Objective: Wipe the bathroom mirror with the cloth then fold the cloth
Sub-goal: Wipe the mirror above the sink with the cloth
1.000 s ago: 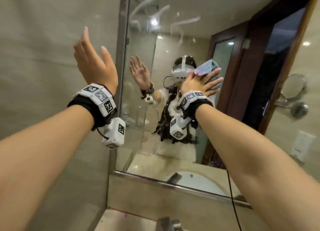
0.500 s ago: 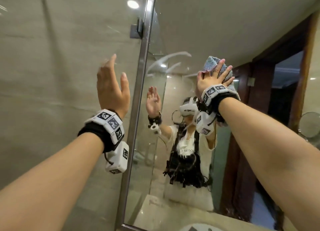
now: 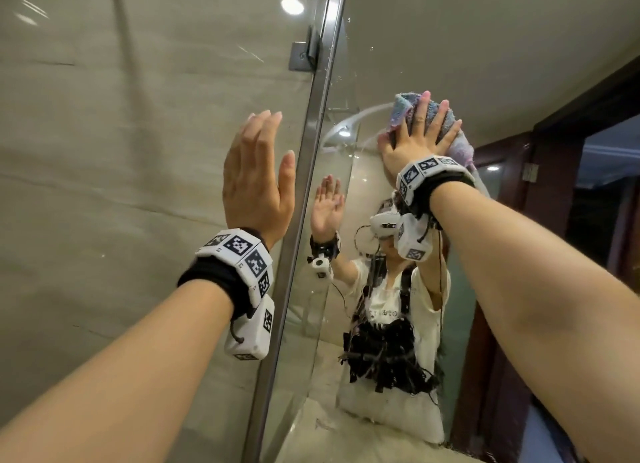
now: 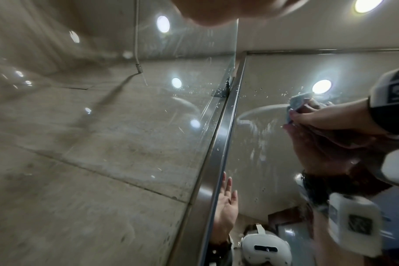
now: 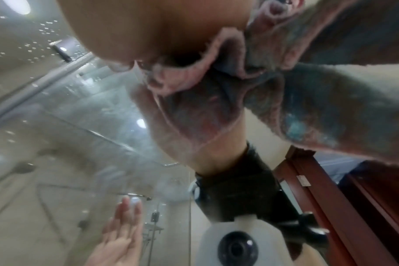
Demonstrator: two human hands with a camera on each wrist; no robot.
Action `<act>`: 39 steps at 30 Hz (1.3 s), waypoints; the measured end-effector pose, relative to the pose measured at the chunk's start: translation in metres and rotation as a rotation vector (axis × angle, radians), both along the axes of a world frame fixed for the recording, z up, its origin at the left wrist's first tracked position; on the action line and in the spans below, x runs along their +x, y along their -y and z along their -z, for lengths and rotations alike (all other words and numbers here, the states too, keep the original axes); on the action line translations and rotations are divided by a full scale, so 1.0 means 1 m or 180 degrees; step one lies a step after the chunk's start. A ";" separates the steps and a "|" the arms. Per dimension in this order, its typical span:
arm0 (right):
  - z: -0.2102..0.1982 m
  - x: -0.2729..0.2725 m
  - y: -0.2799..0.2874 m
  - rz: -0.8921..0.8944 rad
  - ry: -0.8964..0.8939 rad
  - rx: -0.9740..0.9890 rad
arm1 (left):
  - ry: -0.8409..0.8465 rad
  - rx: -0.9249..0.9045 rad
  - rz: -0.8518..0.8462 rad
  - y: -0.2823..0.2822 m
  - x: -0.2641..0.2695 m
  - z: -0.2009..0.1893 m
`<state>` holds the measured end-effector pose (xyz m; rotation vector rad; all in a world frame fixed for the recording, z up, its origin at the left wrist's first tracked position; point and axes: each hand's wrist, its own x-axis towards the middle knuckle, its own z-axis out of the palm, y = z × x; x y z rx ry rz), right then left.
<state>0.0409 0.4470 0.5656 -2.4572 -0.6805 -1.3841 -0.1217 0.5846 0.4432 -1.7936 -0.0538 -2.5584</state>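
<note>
Cloth pressed high on the mirror, left hand raised flat beside the frame.

Head view: since half a second before, the right hand [image 3: 417,140] had slid the cloth [image 3: 401,110] a little higher and rightward up the mirror [image 3: 450,46], shortening the curved white streak [image 3: 349,123] left of it; the left hand [image 3: 256,182] had barely shifted. The metal mirror frame [image 3: 311,150] ran between the mirror and the beige tiled wall [image 3: 121,150], with a dark wooden door frame [image 3: 554,171] reflected at right. The right hand lay open, fingers spread and flat on the cloth; the left was open, fingers straight and upward, holding nothing.
Left wrist view: the streak [image 4: 260,109] ended at the cloth [image 4: 296,102], and ceiling lights glared off wall and glass.
Right wrist view: the bunched pink-and-blue cloth [image 5: 307,100] filled the upper frame against the droplet-speckled mirror [image 5: 68,108].
</note>
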 end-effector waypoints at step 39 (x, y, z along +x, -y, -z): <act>0.027 -0.020 -0.062 -0.0128 0.0133 -0.0924 | -0.0150 0.0170 0.0366 -0.005 0.005 0.022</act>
